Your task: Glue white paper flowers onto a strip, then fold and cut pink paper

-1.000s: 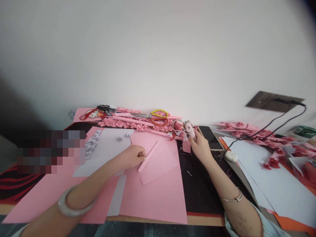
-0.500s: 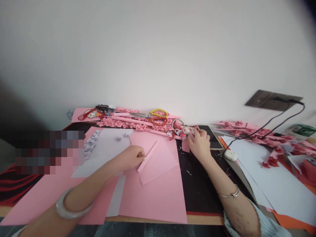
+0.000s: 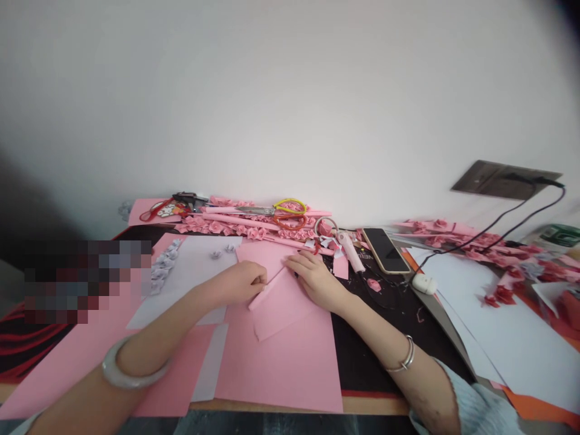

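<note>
A thin sheet of pink paper lies with one edge rolled into a narrow tube, slanting up and to the right. My left hand pinches this rolled edge near its middle. At the tube's upper end, my right hand rests on the sheet with its fingers stretched out and no tool in it. Below them is a larger pink sheet. Right of my right hand lies a pink corded tool, which looks like a glue gun, beside a small pink paper piece.
Scissors lie on pink paper flowers along the wall. A phone, a white case and white sheets are on the right. Purple paper flowers lie left. Black cords run from the wall socket.
My right hand has let go of the pink corded tool and moved left onto the pink sheet. A small pink paper flower now shows on the black mat. My left hand keeps its pinch.
</note>
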Motion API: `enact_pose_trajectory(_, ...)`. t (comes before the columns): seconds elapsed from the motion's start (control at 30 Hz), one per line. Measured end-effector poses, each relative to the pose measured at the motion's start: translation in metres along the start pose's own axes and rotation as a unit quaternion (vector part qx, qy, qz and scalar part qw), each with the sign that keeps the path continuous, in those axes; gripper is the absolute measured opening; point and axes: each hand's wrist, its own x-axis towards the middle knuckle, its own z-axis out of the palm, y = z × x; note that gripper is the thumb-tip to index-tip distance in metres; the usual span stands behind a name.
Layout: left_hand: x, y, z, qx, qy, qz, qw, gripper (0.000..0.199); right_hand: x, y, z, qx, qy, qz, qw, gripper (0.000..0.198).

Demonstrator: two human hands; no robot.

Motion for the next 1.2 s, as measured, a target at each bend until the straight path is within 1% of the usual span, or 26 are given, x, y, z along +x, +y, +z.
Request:
enact_pose_trajectory(0.17, 0.004, 0.001, -0.006, 0.038, 0.002, 0.038, 0.999, 0.016, 0.001, 0.005, 0.001, -0.011, 0.003, 0.01, 1.0, 0.03)
enact_pose_trajectory(0.3, 0.004, 0.0, -0.006, 0.066, 0.016, 0.057, 0.996, 0.017, 0.001, 0.012, -0.002, -0.002, -0.003, 0.007, 1.0, 0.025)
enact_pose_trajectory(0.53, 0.003, 0.002, -0.004, 0.091, 0.048, 0.071, 0.992, 0.02, -0.003, 0.013, -0.006, 0.013, -0.019, -0.006, 1.0, 0.025)
enact_pose_trajectory(0.77, 0.001, 0.002, -0.002, 0.088, 0.059, 0.077, 0.991, 0.022, -0.003, 0.005, -0.01, -0.012, -0.044, -0.003, 0.999, 0.025)
enact_pose_trajectory(0.97, -0.004, 0.007, -0.001, 0.098, 0.047, 0.092, 0.99, 0.028, -0.004, -0.005, -0.018, -0.054, -0.083, 0.001, 0.995, 0.024)
enact_pose_trajectory(1.2, -0.01, 0.012, 0.002, 0.137, 0.027, 0.103, 0.985, 0.023, -0.009, -0.019, -0.024, -0.11, -0.136, 0.015, 0.984, 0.022)
